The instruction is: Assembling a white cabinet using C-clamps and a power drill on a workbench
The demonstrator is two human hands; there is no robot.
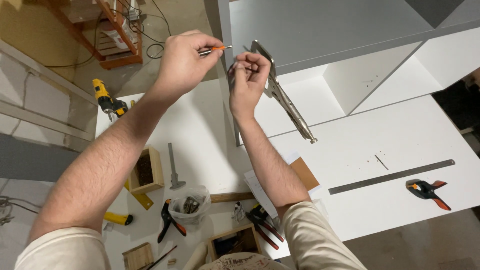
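Nearest the camera: cream sleeves, then a cluttered white table (400, 145) edge with small wooden boxes (146, 171), a clear bag of hardware (189, 204), red-handled pliers (263, 227) and a black-and-orange spring clamp (168, 220). Further out lie a grey caliper (173, 167), a long steel ruler (391, 176) and a second spring clamp (428, 191). A yellow drill (106, 100) rests at the table's far left corner.

Both forearms reach up and away. Left hand (184, 62): fingers clenched around a slim orange-and-metal tool (215, 49), probably a pencil or small driver, tip pointing right toward the cabinet edge. Right hand (247, 80): fingers pinched together at the front edge of the grey cabinet panel (325, 30); whether they hold a small part, I cannot tell. Locking pliers (282, 95) hang clamped on that panel edge, just beside the right hand, handle slanting down over the white shelf.

Risks, as judgement: the tool tip sits close to the right fingertips, so a slip could jab them. A bump against the locking pliers could loosen their bite and drop them onto the table. Any small part pinched there could fall into the clutter below.
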